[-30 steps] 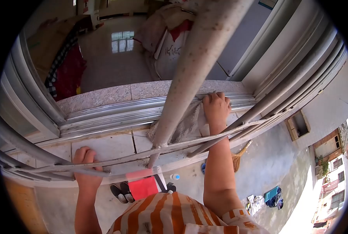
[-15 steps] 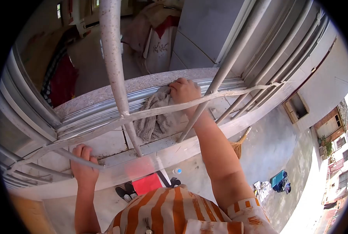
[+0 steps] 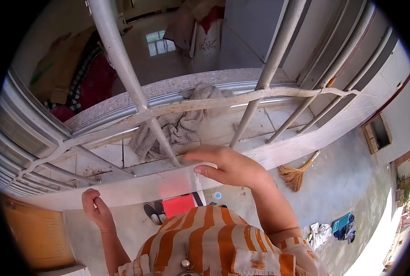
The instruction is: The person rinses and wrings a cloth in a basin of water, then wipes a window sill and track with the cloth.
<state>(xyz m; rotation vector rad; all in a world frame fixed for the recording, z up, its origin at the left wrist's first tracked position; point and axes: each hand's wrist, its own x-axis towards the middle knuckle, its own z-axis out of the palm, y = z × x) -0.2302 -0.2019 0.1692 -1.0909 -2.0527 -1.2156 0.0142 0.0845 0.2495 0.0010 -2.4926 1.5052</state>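
A crumpled grey cloth (image 3: 186,126) lies on the tiled window sill (image 3: 255,122) behind the metal bars, one end draped over the sliding track. My right hand (image 3: 230,164) is just outside the bars, in front of the cloth and apart from it. Its fingers stretch left, a little blurred at the tips, with the thumb apart; nothing is in it. My left hand (image 3: 97,209) hangs below the sill's outer edge at the left. Its fingers are curled in, and no object shows in them.
A window grille of bars (image 3: 264,69) with a crossbar (image 3: 200,105) stands between me and the room. Below on the concrete are a straw broom (image 3: 297,176), a red box (image 3: 179,206), dark shoes (image 3: 154,212), a blue-capped bottle (image 3: 217,195) and clothes near a teal basin (image 3: 341,222).
My right hand has let go of the cloth and come out through the bars towards me. My left hand has left the sill edge. The cloth lies more spread to the left.
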